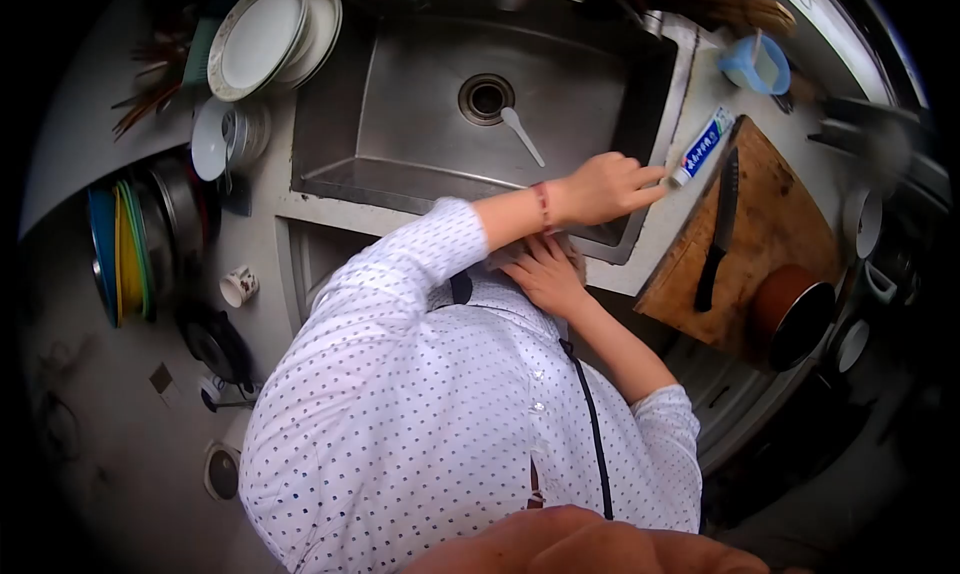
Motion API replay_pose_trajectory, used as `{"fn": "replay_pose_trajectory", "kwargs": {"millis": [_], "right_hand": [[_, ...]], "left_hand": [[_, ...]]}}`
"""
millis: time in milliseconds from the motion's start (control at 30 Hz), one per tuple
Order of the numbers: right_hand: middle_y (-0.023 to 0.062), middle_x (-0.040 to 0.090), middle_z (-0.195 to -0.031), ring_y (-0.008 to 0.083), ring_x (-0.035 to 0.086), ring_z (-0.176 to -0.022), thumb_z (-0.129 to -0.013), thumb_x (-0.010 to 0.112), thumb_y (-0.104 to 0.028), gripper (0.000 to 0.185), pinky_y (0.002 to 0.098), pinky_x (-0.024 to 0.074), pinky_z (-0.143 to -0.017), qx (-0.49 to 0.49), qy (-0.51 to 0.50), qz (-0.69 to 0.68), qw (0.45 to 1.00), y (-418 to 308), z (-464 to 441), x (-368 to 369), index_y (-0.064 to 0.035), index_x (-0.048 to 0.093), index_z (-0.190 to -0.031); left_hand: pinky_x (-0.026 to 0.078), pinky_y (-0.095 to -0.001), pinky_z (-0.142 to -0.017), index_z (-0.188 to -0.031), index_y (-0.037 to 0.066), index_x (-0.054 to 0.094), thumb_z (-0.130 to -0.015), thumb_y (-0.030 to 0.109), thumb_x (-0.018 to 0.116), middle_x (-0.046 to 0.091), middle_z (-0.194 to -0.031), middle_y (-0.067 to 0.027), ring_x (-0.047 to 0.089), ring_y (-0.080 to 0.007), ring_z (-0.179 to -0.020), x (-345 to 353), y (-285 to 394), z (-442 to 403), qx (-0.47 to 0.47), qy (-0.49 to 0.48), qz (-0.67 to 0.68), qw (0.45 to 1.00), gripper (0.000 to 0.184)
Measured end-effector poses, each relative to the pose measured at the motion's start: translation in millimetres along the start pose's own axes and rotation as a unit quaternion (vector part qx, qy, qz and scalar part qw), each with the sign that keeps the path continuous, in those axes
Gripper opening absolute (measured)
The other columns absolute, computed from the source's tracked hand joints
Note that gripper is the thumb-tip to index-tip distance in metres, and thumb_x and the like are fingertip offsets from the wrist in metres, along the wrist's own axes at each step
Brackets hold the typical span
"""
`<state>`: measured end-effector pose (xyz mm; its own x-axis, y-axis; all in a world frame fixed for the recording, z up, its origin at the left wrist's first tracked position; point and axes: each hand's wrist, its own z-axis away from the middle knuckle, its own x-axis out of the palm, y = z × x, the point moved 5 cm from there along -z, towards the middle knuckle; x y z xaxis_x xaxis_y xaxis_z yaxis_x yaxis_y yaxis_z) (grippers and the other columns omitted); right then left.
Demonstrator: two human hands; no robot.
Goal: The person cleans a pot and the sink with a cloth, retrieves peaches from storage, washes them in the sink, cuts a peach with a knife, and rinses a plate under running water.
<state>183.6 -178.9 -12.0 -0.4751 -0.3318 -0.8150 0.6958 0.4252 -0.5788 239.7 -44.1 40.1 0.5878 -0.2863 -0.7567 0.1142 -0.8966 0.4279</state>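
Note:
My left hand [606, 189], with a beaded bracelet at the wrist, reaches right over the sink's front right corner. Its fingers are partly stretched and apart, with nothing visible in them. The fingertips come close to the capped end of a blue-and-white toothpaste tube [704, 146]; I cannot tell whether they touch. Below the left wrist, my right hand [548, 276] is close to my shirt front, fingers curved over a dim brownish-grey thing that is mostly hidden. A white spoon [523, 136] lies in the metal sink [420, 104] beside the drain.
Right of the sink, a large knife [722, 229] and a brown pot [790, 314] rest on a wooden cutting board [775, 209]. A blue cup [755, 66] stands behind. Plates [262, 39], bowls [215, 139] and a mug [239, 286] are at the left.

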Motion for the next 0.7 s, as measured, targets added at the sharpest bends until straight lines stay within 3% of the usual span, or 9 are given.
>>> {"fn": "replay_pose_trajectory", "kwargs": {"millis": [167,233,267,333,367,400,500,533,700], "right_hand": [[0.0059,0.049,-0.111,0.0240,0.038,-0.112,-0.076,0.045,-0.022,0.033,0.0421,0.0263,-0.095,-0.116,-0.010,-0.001,0.993,-39,-77,22,-0.0139,0.052,-0.108],[0.0056,0.045,-0.116,0.0262,0.031,-0.119,-0.078,0.043,-0.023,0.036,0.0462,0.0198,-0.098,0.061,0.041,-0.367,0.927,-39,-116,35,-0.0131,0.050,-0.112],[0.0056,0.045,-0.116,0.0262,0.031,-0.119,-0.078,0.043,-0.023,0.036,0.0462,0.0198,-0.098,0.048,0.025,-0.374,0.926,-47,-131,41,-0.0131,0.050,-0.112],[0.0070,0.047,-0.113,0.0282,0.029,-0.121,-0.076,0.046,-0.025,0.037,0.0487,0.0231,-0.097,-0.127,0.013,-0.044,0.991,-73,-161,45,-0.0115,0.050,-0.110],[0.0077,0.048,-0.112,0.0292,0.028,-0.122,-0.075,0.048,-0.026,0.038,0.0499,0.0247,-0.096,-0.213,0.015,0.126,0.969,-86,-175,50,-0.0108,0.050,-0.109],[0.0042,0.045,-0.116,0.0287,0.018,-0.127,-0.076,0.046,-0.028,0.040,0.0493,0.0203,-0.098,-0.211,-0.144,0.099,0.962,-93,-193,62,-0.0131,0.048,-0.112],[0.0054,0.046,-0.114,0.0285,0.020,-0.126,-0.074,0.049,-0.034,0.038,0.0512,0.0205,-0.097,-0.261,-0.063,0.168,0.948,-116,-236,89,-0.0154,0.053,-0.107],[0.0057,0.046,-0.115,0.0281,0.020,-0.125,-0.074,0.051,-0.038,0.040,0.0503,0.0211,-0.097,-0.245,-0.087,0.098,0.961,-121,-248,92,-0.0168,0.052,-0.108],[0.0066,0.045,-0.115,0.0284,0.020,-0.125,-0.078,0.046,-0.046,0.047,0.0500,0.0163,-0.099,-0.256,-0.072,0.126,0.956,-150,-296,104,-0.0146,0.050,-0.113]], "left_hand": [[0.043,-0.0281,-0.058,-0.080,0.007,0.058,-0.064,0.011,0.054,0.058,-0.091,-0.0052,0.055,-0.0174,-0.066,-89,-16,100,-0.127,0.046,-0.006,0.991,0.017],[0.043,-0.0285,-0.058,-0.080,0.005,0.059,-0.063,0.009,0.054,0.059,-0.090,-0.0071,0.055,-0.0189,-0.066,-124,-12,139,-0.182,0.081,-0.028,0.979,0.018],[0.043,-0.0290,-0.058,-0.080,0.003,0.060,-0.062,0.006,0.055,0.060,-0.088,-0.0089,0.056,-0.0204,-0.067,-141,-9,157,-0.215,0.118,-0.031,0.969,0.019],[0.044,-0.0292,-0.059,-0.079,0.003,0.060,-0.062,0.006,0.055,0.060,-0.086,-0.0087,0.057,-0.0206,-0.067,-167,0,192,-0.257,0.134,-0.067,0.955,0.018],[0.046,-0.0293,-0.060,-0.077,0.002,0.060,-0.062,0.005,0.055,0.060,-0.084,-0.0086,0.057,-0.0207,-0.066,-180,4,207,-0.284,0.146,-0.092,0.943,0.016],[0.045,-0.0318,-0.059,-0.076,0.000,0.060,-0.059,0.001,0.056,0.061,-0.083,-0.0097,0.057,-0.0232,-0.067,-191,9,219,-0.318,0.165,-0.101,0.928,0.017],[0.046,-0.0323,-0.060,-0.076,0.000,0.060,-0.062,-0.002,0.056,0.061,-0.083,-0.0100,0.057,-0.0239,-0.067,-209,20,257,-0.386,0.162,-0.127,0.899,0.015],[0.046,-0.0325,-0.061,-0.077,0.001,0.060,-0.065,-0.003,0.055,0.060,-0.082,-0.0096,0.057,-0.0241,-0.068,-214,23,266,-0.406,0.152,-0.137,0.891,0.013],[0.045,-0.0334,-0.062,-0.077,0.001,0.059,-0.064,-0.005,0.054,0.061,-0.083,-0.0093,0.058,-0.0241,-0.070,-220,32,291,-0.448,0.154,-0.150,0.868,0.015]]}}
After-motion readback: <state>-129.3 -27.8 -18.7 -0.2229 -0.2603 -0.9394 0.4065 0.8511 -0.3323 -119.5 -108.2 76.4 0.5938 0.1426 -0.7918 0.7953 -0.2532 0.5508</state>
